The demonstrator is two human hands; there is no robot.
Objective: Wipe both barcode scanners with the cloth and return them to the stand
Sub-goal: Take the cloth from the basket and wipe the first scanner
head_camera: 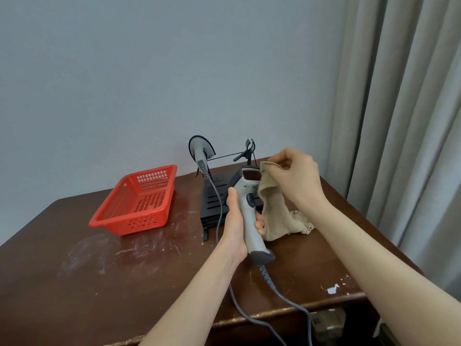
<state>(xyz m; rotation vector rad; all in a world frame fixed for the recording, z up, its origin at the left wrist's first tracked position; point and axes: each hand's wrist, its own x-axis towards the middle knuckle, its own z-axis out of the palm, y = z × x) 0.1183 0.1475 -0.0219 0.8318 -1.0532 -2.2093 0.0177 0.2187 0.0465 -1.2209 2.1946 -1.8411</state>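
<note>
Nearest, the grey cable (282, 295) trails over the wooden table's (99, 270) front edge, so keep it slack while wiping. The left hand (235, 221) wraps the handle of a grey barcode scanner (249, 208), held upright over the table with its red window facing back. The right hand (296, 176) pinches a corner of the beige cloth (277, 216) just beside that window, and the rest hangs to the tabletop. Bunching cloth under the fingertips would likely rub better. Behind, the black stand (214, 196) carries the second scanner (200, 148); its right cradle (249, 147) holds nothing.

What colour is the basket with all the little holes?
The basket is red, seen in the head view.
</note>
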